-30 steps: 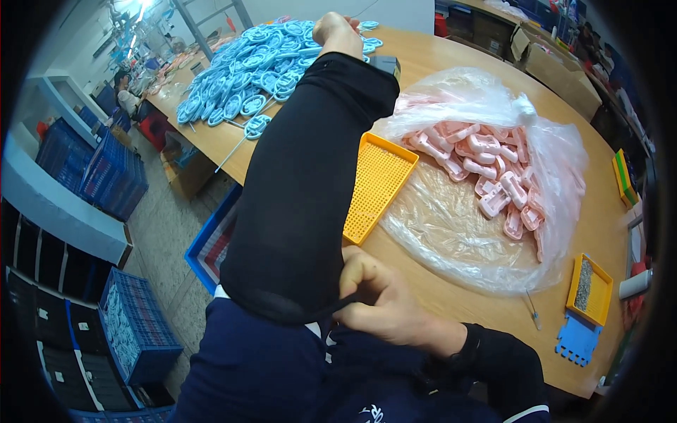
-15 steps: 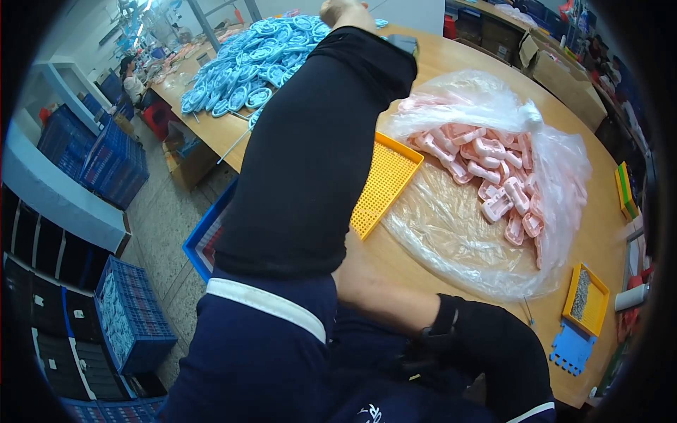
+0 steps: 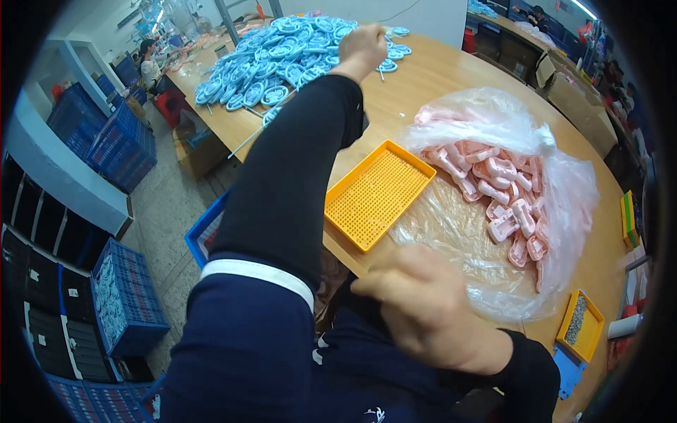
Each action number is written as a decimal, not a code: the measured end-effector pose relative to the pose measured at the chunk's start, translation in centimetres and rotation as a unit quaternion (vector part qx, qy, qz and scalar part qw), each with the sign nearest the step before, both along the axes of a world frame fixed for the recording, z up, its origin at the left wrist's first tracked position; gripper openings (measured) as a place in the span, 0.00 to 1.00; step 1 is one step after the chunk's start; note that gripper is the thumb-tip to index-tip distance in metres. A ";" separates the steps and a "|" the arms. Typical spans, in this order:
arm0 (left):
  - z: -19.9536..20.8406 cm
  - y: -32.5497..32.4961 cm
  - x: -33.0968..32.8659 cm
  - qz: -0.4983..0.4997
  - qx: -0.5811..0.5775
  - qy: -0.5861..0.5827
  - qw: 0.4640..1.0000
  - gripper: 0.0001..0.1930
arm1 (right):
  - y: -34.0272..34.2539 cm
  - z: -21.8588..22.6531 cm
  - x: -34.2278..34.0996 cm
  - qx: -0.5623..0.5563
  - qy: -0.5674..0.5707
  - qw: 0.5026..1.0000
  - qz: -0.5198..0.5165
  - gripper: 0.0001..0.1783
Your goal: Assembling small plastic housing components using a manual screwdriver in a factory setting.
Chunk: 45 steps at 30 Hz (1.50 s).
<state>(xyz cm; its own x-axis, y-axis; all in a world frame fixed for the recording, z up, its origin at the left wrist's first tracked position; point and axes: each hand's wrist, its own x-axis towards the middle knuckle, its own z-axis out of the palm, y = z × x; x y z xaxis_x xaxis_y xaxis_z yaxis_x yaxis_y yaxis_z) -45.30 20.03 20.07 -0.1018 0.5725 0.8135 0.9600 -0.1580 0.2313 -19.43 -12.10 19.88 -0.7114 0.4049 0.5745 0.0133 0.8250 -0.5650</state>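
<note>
My left arm, in a black sleeve, reaches far across the table. My left hand (image 3: pixel 364 51) is closed beside the right edge of a heap of light blue oval plastic parts (image 3: pixel 282 53); anything in its fingers is hidden. Close to me, my right hand (image 3: pixel 430 303) is raised above the table's near edge, slightly blurred. Its fingers are curled in, and what they hold, if anything, does not show. Between the hands lies a yellow perforated tray (image 3: pixel 381 194) with nothing in it. Pink plastic shells (image 3: pixel 504 187) spill from a clear plastic bag (image 3: pixel 564 204) right of the tray.
A small yellow tray of tiny metal pieces (image 3: pixel 578 328) sits at the right edge, by a blue foam mat (image 3: pixel 568 370). A blue bin (image 3: pixel 201 227) stands under my left arm. Blue crates (image 3: pixel 130 296) stand on the floor at left. Other people work farther off.
My view has shifted, and my left arm has swung left, uncovering the yellow tray. My right hand has come out from behind the left arm and moved right. The left hand is fully visible now.
</note>
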 end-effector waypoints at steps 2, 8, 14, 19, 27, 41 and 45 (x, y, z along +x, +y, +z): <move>-2.4 -1.4 -1.0 0.019 -0.052 -0.059 0.997 0.11 | 0.6 1.6 -1.7 -0.055 0.067 0.996 0.031 0.16; -4.7 -2.0 0.6 0.030 -0.150 -0.021 0.988 0.11 | 0.8 2.7 -4.2 0.043 0.077 0.995 0.033 0.13; -6.4 -2.6 -0.8 0.036 -0.162 0.008 0.986 0.11 | -0.6 3.0 -5.2 -0.015 0.083 0.996 -0.006 0.05; -6.8 -2.9 -1.2 0.021 -0.164 0.021 0.986 0.11 | 0.5 3.1 -5.2 -0.111 -0.012 0.992 0.057 0.07; -7.3 -2.2 -0.9 0.023 -0.163 0.033 0.986 0.11 | -1.9 4.7 -5.5 -0.070 0.140 0.979 0.130 0.10; -3.5 -8.6 10.5 -0.342 -0.081 -0.699 0.623 0.12 | 4.2 -5.2 2.6 -0.179 0.096 0.970 -0.134 0.04; -5.8 -11.6 14.4 -0.387 -0.123 -0.775 0.484 0.13 | 1.7 -7.2 4.8 -0.169 0.061 0.973 -0.147 0.03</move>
<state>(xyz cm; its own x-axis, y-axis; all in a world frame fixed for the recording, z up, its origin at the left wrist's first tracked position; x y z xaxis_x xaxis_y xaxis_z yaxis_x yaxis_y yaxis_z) -30.93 8.42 14.30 -0.1584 0.9874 0.0001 -0.7219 -0.1159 0.6822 -14.58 -10.42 12.67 -0.4714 0.7608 0.4460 0.1352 0.5621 -0.8159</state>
